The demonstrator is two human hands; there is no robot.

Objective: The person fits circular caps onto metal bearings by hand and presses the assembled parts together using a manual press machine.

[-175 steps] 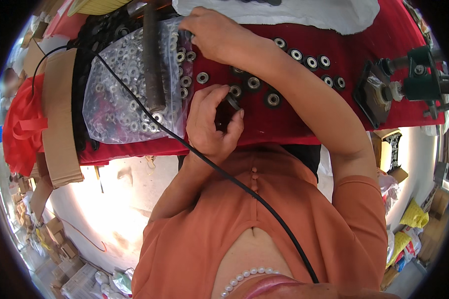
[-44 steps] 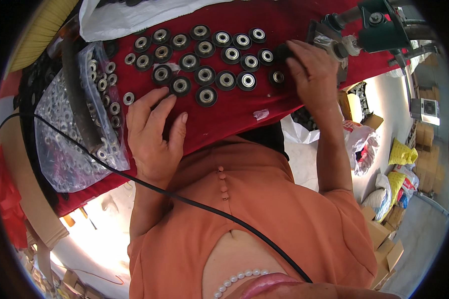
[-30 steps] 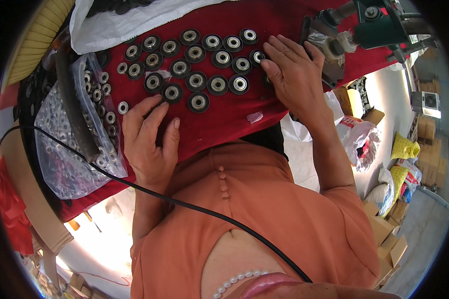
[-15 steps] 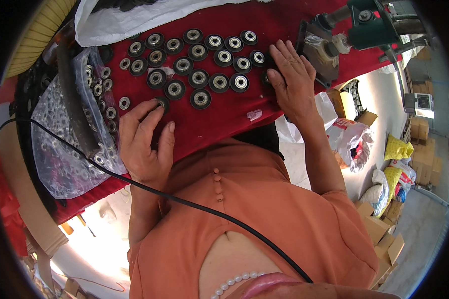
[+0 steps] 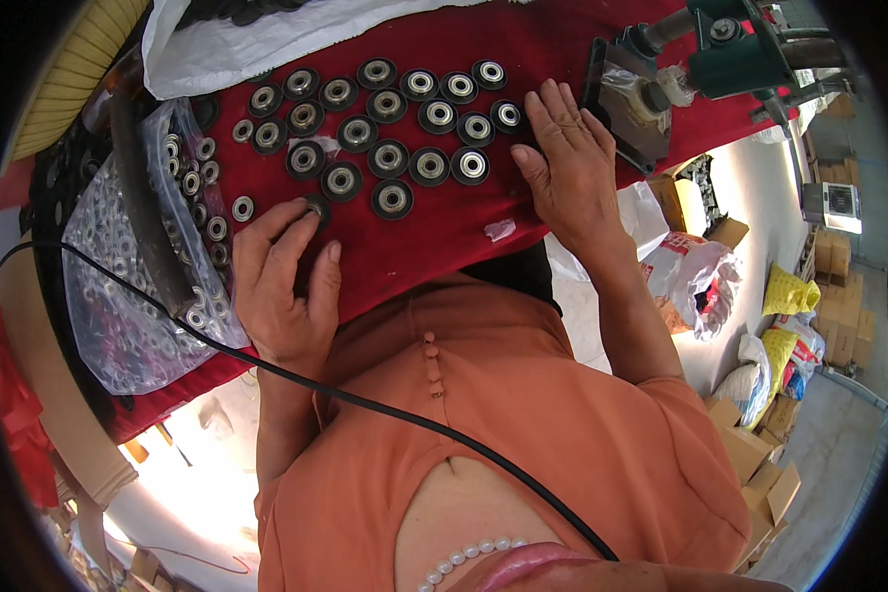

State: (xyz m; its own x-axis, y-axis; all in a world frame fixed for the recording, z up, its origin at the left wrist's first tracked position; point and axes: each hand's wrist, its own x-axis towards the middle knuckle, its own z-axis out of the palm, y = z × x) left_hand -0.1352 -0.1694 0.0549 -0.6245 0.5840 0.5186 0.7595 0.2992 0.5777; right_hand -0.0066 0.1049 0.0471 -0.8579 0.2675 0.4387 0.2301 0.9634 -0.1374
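Note:
Black wheels with metal bearing centres lie in loose rows on a red cloth. My left hand is near the row's left end, fingers bent and thumb apart. Its fingertips touch one dark wheel, partly covered by them. Lying palm down on the cloth, my right hand has its fingers stretched out, just right of the rightmost wheels. What is beneath its palm is hidden. Small loose bearings sit beside a clear plastic bag full of bearings, left of my left hand.
A green hand press with a dark metal base stands right of my right hand. At the back lies a white sack. A black cable crosses in front of me. Cardboard boxes and bags stand on the floor at right.
A dark round piece by my right thumb no longer shows; my right hand has shifted slightly left. My left hand stays at the same wheel.

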